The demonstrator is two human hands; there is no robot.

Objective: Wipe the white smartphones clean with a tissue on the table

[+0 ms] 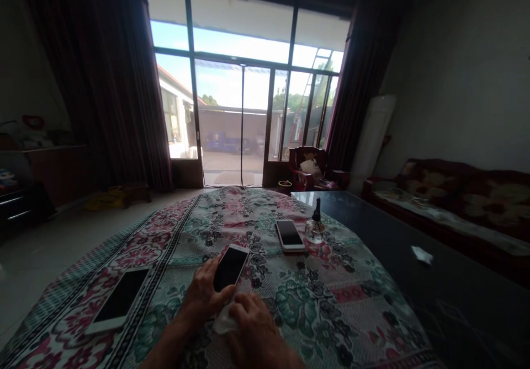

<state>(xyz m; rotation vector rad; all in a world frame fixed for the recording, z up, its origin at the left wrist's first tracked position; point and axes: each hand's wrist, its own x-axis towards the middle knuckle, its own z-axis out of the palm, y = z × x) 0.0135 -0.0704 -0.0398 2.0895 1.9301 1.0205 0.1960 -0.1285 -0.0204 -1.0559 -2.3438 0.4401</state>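
Observation:
My left hand point(205, 294) grips the near end of a white-edged phone point(232, 265) with a dark screen, holding it on the floral cloth point(331, 297). Against the phone's lower edge, my right hand point(254, 325) presses a small white wipe point(226, 320) with closed fingers. A second phone point(120, 300) lies flat to the left. Farther right lies a third phone point(290, 234), next to a small glass bottle point(315, 223) with a dark top.
A dark glossy table point(414, 236) stands right of the cloth with a white scrap point(422, 255) on it. A sofa point(455, 198) lines the right wall. A red chair point(308, 170) and glass doors point(240, 121) are ahead. Low cabinets point(37, 181) stand at left.

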